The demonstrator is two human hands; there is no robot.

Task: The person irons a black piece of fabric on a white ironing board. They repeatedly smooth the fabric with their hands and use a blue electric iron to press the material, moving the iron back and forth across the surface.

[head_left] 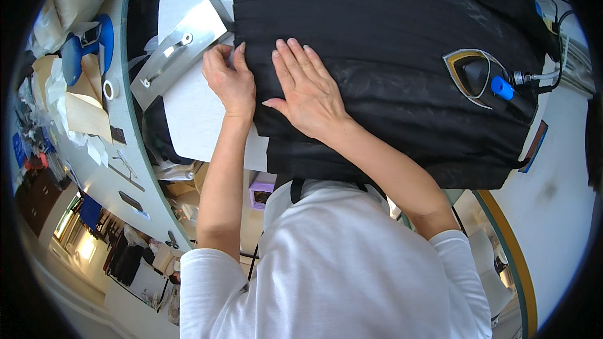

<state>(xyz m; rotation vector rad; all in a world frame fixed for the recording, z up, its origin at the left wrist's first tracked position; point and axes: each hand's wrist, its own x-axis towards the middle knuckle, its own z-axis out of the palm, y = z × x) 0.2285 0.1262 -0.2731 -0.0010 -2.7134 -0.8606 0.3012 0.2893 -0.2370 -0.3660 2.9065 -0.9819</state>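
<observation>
Black pleated or gathered fabric point(400, 89) lies spread over a white padded board point(195, 127). My left hand point(231, 77) is at the fabric's left edge, with thumb and forefinger curled towards each other; whether they pinch the cloth cannot be told. My right hand point(308, 87) rests palm down on the fabric, fingers extended and holding nothing. A metal block with a handle point(181, 52) lies on the board just beyond my left hand. An iron point(480, 77) with a blue part and attached hose stands on the fabric at the right, apart from my hands.
Along the left runs a pale table point(141, 150) bearing a roll of white tape point(111, 89), brown paper point(87, 113), a blue tape dispenser point(106, 40), a phone point(130, 200) and scissors point(172, 240). A purple box point(260, 194) sits below the board. Hoses and cables point(560, 66) lead off right.
</observation>
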